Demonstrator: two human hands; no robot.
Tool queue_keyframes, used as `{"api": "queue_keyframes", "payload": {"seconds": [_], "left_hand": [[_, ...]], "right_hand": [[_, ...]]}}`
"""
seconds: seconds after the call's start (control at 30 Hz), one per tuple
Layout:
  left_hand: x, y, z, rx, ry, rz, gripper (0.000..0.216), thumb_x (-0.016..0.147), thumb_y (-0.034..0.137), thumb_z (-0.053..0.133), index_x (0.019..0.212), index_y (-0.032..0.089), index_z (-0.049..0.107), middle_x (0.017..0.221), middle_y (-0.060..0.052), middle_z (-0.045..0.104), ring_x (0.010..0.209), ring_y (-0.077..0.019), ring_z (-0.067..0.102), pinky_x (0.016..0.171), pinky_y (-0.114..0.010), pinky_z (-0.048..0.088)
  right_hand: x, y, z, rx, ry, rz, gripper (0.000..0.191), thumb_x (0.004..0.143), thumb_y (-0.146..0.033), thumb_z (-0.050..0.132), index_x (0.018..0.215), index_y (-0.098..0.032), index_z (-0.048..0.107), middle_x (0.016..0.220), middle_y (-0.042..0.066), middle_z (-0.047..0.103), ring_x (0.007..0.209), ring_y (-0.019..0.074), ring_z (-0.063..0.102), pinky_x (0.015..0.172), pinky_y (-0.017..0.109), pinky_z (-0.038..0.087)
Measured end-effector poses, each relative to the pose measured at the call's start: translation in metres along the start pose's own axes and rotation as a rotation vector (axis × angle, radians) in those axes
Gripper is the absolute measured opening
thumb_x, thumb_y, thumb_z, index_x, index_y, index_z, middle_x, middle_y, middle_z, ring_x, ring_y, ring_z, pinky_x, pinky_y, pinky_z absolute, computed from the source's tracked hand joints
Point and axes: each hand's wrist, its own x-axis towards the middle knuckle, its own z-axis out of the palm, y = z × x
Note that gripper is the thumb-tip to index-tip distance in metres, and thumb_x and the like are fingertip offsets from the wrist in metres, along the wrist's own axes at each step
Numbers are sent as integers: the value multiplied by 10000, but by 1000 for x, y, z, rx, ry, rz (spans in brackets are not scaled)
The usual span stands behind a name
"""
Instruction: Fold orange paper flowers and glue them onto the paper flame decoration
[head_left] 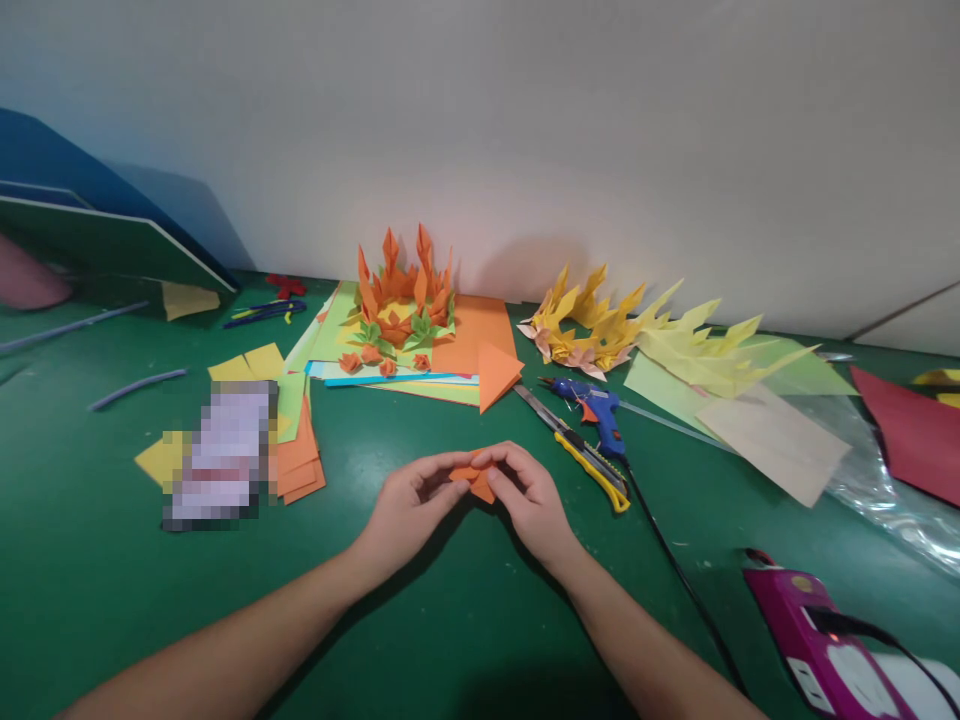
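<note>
Left hand (pixel 411 500) and right hand (pixel 534 505) pinch small folded orange paper (pixel 482 489)

Paper sits between the two hands, at the fingertips, near view center. Left: thumb and fingers nearly closed on its left side. Right: same grip on its right side, fingers curled. Hands almost meet at the paper; cannot tell if they rest on the table.

Surface: green table (pixel 405 630), pale wall (pixel 480 130) behind. Beyond the hands, an orange paper crown (pixel 422 290) stands on colored sheets (pixel 480 325), small orange paper flowers (pixel 387 368) in front of it. Yellow paper crown (pixel 611 335) to the right, pale yellow spiked paper (pixel 697 345) beside it.

Just beyond the right hand: yellow-handled cutter (pixel 583 455), blue glue gun (pixel 601 408) next to it, its black cord running toward the near edge. Pink power strip (pixel 814 620) at lower right, a plug in it. Clear plastic (pixel 900 520) and red paper (pixel 907 440) farther right.

Left side: pixelated phone-like thing (pixel 229 440), orange paper squares (pixel 301 478) beside it. Dark boards lean at far left.
</note>
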Motion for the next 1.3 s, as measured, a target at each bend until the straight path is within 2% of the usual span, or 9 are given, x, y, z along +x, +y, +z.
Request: {"api": "queue_keyframes", "payload": {"seconds": [0.13, 0.23, 0.4, 0.63, 1.2, 1.3], "left_hand": [[1, 0, -1, 41, 40, -5, 243, 723, 335, 631, 893, 170, 685, 927, -69, 753, 876, -209, 694, 821, -333, 551], [1, -4, 0, -6, 57, -25, 292, 703, 362, 652, 918, 165, 654, 941, -77, 743, 870, -210, 699, 804, -333, 563], [0, -7, 0, -42, 31, -28, 342, 690, 389, 670, 948, 169, 633, 985, -83, 733, 891, -205, 697, 829, -338, 564], [-2, -5, 2, -77, 31, -58, 361, 642, 379, 725, 908, 152, 636, 892, -81, 748, 836, -204, 705, 835, -354, 565], [-2, 1, 5, -161, 103, -200, 348, 574, 337, 774, 839, 138, 666, 781, -49, 744, 709, -169, 694, 714, -286, 564], [-2, 1, 4, -181, 113, -226, 347, 565, 331, 782, 829, 135, 671, 744, -39, 738, 672, -151, 683, 676, -258, 550]], "right_hand": [[0, -2, 2, -56, -26, -32, 96, 806, -191, 516, 805, -206, 610, 788, 27, 617, 701, 152, 569, 602, 260, 449], [0, -2, 4, -95, -28, -40, 45, 790, -225, 564, 765, -206, 596, 732, 13, 589, 651, 146, 536, 567, 255, 424], [0, -1, 6, -147, -7, -42, 102, 805, -225, 545, 710, -201, 573, 701, 8, 570, 644, 144, 519, 580, 258, 414], [-2, -2, 7, -170, 21, -61, 92, 793, -203, 529, 701, -206, 533, 700, 1, 550, 661, 150, 523, 619, 272, 424], [-4, 0, 11, -153, 30, -71, 83, 777, -177, 511, 704, -215, 494, 705, -8, 535, 680, 154, 527, 640, 279, 425], [-4, 1, 12, -115, 47, -34, 57, 766, -186, 522, 743, -218, 482, 716, -13, 525, 677, 150, 527, 636, 275, 434]]}}
